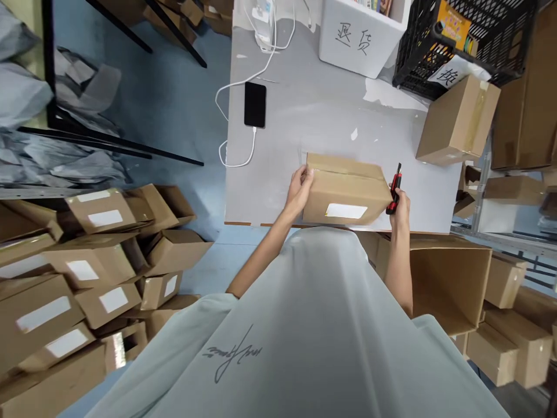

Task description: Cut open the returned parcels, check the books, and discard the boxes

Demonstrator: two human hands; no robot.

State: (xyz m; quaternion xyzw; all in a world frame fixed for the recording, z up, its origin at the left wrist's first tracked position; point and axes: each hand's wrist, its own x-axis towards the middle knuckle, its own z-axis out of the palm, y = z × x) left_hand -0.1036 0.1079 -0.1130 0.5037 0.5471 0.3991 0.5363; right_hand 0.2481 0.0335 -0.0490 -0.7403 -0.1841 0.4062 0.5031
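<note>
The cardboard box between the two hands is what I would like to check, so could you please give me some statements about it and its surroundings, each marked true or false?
1. The left hand is on the left end of the cardboard box. True.
2. The right hand is empty. False: it holds a red-and-black cutter.
3. The white label is on the side of the box turned away from the person. False: it is on the side facing the person.
4. A white cable is plugged into the phone. True.
5. The black crate stands left of the white bin. False: it stands to the right.
</note>
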